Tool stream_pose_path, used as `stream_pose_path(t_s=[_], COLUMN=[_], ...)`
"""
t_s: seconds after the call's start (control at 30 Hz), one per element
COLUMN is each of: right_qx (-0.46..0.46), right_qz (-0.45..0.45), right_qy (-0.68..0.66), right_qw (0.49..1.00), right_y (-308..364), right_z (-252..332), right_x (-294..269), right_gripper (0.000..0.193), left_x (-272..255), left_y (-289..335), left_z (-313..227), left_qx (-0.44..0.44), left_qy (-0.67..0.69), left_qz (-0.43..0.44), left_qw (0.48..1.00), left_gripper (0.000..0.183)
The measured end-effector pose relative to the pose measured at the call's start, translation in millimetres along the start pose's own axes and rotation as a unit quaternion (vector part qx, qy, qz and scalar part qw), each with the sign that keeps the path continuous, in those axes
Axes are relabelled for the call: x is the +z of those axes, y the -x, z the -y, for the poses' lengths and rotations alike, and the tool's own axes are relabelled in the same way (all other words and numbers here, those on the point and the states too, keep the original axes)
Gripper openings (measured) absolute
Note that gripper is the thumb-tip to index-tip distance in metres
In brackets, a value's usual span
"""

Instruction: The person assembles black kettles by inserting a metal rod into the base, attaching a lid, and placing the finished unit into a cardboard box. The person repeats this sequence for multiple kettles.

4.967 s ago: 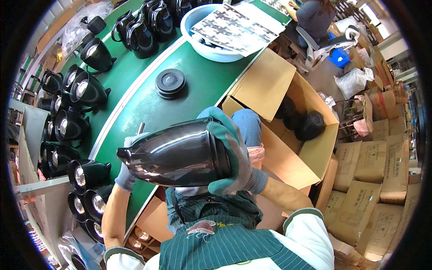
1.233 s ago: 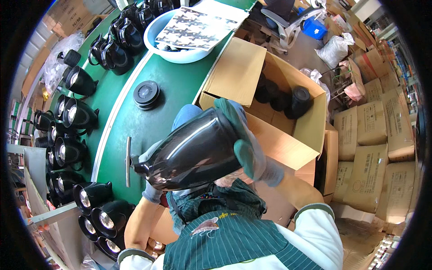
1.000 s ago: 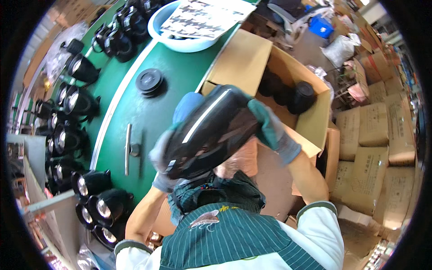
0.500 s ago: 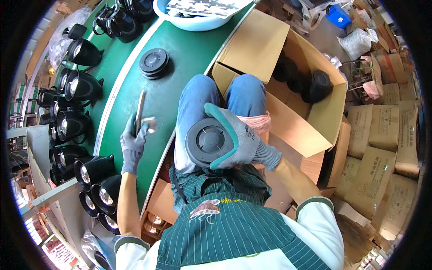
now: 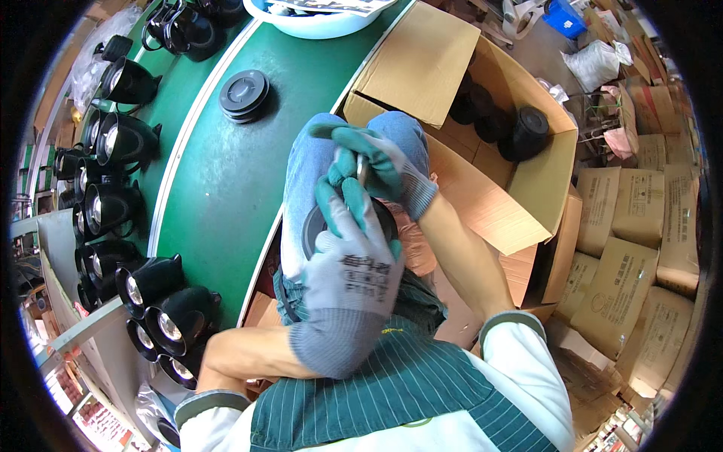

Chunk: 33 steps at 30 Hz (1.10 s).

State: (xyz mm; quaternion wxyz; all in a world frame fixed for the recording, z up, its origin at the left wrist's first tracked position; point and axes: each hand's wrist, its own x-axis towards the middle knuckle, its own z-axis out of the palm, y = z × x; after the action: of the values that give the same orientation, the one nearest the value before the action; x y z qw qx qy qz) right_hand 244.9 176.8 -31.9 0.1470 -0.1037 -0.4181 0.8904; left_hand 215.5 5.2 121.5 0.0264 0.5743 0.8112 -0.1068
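A round black lid (image 5: 312,227) lies on my lap, mostly covered by my hands. My right hand (image 5: 380,162), in a grey glove with green fingers, is closed around a slim pale stick-like tool (image 5: 362,170) above the lid's far side. Over the lid reaches my left hand (image 5: 354,256), gloved the same way. Its bent fingertips meet the right hand's fingers by the tool; what they pinch is hidden. Two or so similar black lids (image 5: 245,96) are stacked on the green work surface (image 5: 218,181) to my left.
Black kettle-like pots (image 5: 124,139) line the left side beyond a white strip. A pale blue basin (image 5: 320,24) stands at the far end. On my right, an open carton (image 5: 546,181) holds several black items. Stacked cartons (image 5: 614,279) stand farther right.
My left hand has come from the green surface to my lap, bringing the stick. My right hand has let go of the lid's edge, moved farther forward and closed on the stick.
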Motion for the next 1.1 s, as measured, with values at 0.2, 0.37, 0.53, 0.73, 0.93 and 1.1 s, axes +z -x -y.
stream_pose_path(t_s=[0.2, 0.37, 0.53, 0.73, 0.93, 1.1], right_qx=[0.106, 0.046, -0.102, 0.092, -0.059, -0.085], right_qz=[0.035, -0.017, 0.023, 0.04, 0.03, -0.005], right_qy=[-0.09, -0.13, 0.021, -0.165, -0.176, -0.131], right_qw=[0.99, 0.99, 0.994, 0.981, 0.982, 0.988], right_y=[-21.8, 38.7, 59.0, -1.7, 49.7, 97.9], right_z=[-24.6, 0.5, 0.7, -17.6, -4.8, 1.4], right_x=[-6.0, 11.6, 11.6, -5.5, 11.7, 46.3], right_gripper=[0.046, 0.041, 0.039, 0.034, 0.035, 0.077], left_x=[0.2, 28.1, 17.1, -2.9, 22.6, 47.1], left_y=[3.4, 17.4, 13.3, 8.9, 1.0, -36.2], left_z=[-6.1, 43.6, 64.9, -5.4, 55.7, 114.0], left_qx=[-0.044, 0.099, 0.102, 0.036, 0.101, 0.093], left_qy=[0.103, 0.337, 0.507, 0.164, 0.441, 0.608], left_qz=[0.02, -0.082, 0.0, -0.001, -0.061, -0.065], left_qw=[0.993, 0.933, 0.856, 0.986, 0.89, 0.786], left_gripper=[0.081, 0.081, 0.083, 0.098, 0.088, 0.077])
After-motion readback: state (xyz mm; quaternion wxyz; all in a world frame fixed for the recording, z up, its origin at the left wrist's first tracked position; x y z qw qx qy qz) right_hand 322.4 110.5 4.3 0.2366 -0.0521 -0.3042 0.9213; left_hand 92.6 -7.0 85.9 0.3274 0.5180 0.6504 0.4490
